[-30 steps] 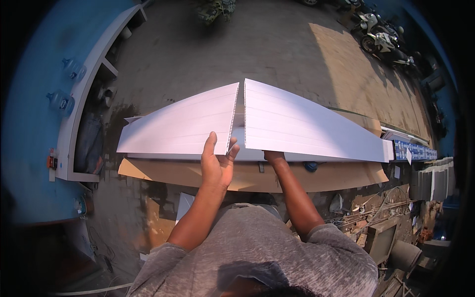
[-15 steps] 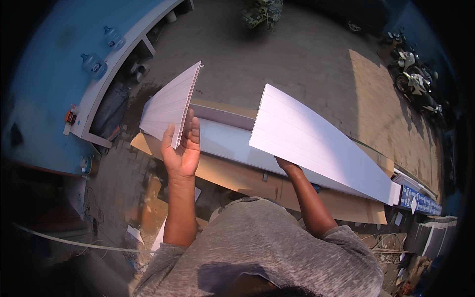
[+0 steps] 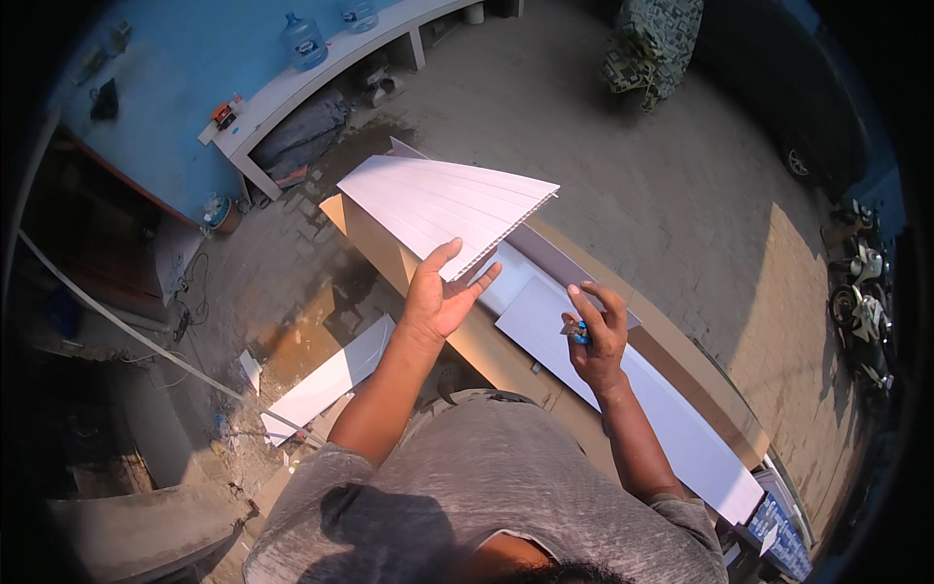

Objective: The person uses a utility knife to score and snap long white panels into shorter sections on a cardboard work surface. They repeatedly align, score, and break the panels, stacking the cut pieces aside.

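Above the long wooden bench (image 3: pixel 700 384), the left hand (image 3: pixel 438 297) holds up a short white ribbed panel piece (image 3: pixel 443 200) by its near corner, the thumb on the upper face and the other fingers spread beneath, so that this grip is loosely closed on the edge rather than clenched. That piece is lifted clear of the bench, its ribs running away from the person toward the upper left, its cut end with open cells facing right. A longer white panel (image 3: pixel 632 389) lies flat on the bench, its long axis running from upper left down to lower right, directly under and beyond the right hand (image 3: pixel 595 336). This hand is the nearer one to the long panel; it hovers just over the panel's surface, and whether it touches cannot be told. Its fingers are curled around a small blue-and-dark object (image 3: pixel 578 333), too small to identify, so the grip is closed on it. A further white offcut (image 3: pixel 326 375) lies on the paved ground at lower left, well apart from both hands. Along the blue wall stands a white shelf (image 3: pixel 292 92) carrying a water bottle (image 3: pixel 303 41).
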Demonstrator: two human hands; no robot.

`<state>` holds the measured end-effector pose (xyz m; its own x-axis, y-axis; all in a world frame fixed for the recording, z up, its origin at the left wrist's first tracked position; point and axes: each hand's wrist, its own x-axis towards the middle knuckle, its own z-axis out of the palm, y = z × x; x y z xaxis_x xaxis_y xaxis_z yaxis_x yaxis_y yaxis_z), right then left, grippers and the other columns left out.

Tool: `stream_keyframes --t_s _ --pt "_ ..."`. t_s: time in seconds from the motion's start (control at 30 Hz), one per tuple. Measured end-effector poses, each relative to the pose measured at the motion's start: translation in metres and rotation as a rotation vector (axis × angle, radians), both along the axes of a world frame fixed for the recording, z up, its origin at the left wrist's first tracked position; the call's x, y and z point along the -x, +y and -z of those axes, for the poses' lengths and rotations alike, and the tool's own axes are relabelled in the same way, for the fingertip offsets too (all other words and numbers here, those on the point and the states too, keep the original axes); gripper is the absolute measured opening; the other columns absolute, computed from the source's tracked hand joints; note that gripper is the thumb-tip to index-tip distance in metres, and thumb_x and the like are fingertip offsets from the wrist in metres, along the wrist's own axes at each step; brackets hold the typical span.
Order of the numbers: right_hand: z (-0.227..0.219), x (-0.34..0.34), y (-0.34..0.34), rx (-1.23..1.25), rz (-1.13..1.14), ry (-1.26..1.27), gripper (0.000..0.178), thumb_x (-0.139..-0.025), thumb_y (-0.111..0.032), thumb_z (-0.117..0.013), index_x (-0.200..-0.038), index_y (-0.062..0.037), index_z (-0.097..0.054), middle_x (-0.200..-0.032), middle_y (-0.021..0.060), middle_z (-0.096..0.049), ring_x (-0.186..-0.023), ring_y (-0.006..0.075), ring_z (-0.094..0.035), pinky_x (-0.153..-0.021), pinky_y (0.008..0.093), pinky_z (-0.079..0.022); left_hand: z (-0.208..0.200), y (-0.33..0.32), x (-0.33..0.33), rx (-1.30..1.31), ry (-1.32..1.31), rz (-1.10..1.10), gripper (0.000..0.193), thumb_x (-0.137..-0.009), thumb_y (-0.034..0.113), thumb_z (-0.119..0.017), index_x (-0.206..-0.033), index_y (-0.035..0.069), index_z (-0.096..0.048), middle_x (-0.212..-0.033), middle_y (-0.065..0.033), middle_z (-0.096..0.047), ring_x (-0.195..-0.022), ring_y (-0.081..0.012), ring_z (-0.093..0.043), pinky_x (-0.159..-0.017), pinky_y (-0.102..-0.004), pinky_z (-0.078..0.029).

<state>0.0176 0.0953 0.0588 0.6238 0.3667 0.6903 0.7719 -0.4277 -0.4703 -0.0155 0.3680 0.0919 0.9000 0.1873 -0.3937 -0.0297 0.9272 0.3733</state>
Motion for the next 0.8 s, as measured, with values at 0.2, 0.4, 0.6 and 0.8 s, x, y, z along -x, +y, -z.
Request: stream_keyframes --t_s 0.2,0.4,0.6,0.8 --pt "-0.074 -0.062 0.039 0.27 -0.083 -0.316 0.038 -0.085 0.004 -0.077 -0.121 -0.0103 -0.076 -0.135 0.0108 -0.07 -0.132 0.0295 -0.065 -0.098 0.0426 -0.06 -0.023 -0.061 0.01 -0.031 -0.15 0.106 0.046 -0.105 0.019 -0.064 -0.144 0.003 -0.046 -0.135 -0.0156 -0.056 -0.125 -0.0263 -0.061 -0.109 -0.0516 -0.057" --pt "-0.101 -0.056 0.048 0.188 -0.161 -0.387 0.02 -0.086 0.004 -0.076 -0.103 -0.0035 -0.072 -0.106 0.0119 -0.079 -0.104 0.032 -0.076 -0.09 0.0423 -0.062 0.064 -0.053 -0.004 0.106 -0.354 0.014 0.111 -0.093 0.096 -0.025 -0.165 0.014 -0.037 -0.155 -0.0188 -0.051 -0.141 -0.0353 -0.052 -0.117 -0.0588 -0.045" --pt "-0.068 -0.001 0.022 -0.038 -0.001 -0.08 0.013 -0.105 -0.008 -0.071 -0.114 0.0005 -0.067 -0.1 0.0104 -0.075 -0.094 0.0234 -0.073 -0.081 0.0337 -0.06 0.105 0.027 -0.128 0.552 -0.166 -0.213 0.094 -0.098 0.084 -0.05 -0.149 0.005 -0.048 -0.145 -0.0186 -0.055 -0.135 -0.0357 -0.055 -0.115 -0.0595 -0.042" --pt "-0.079 0.003 0.056 -0.369 0.239 0.334 0.024 -0.105 -0.028 -0.075 -0.108 -0.0057 -0.065 -0.079 -0.003 -0.054 -0.064 0.0053 -0.041 -0.056 0.0243 -0.032 0.126 0.09 -0.053 0.256 -0.217 -0.346 0.057 -0.106 0.059 -0.06 -0.132 0.008 -0.057 -0.122 -0.0109 -0.065 -0.122 -0.0277 -0.062 -0.108 -0.047 -0.05"
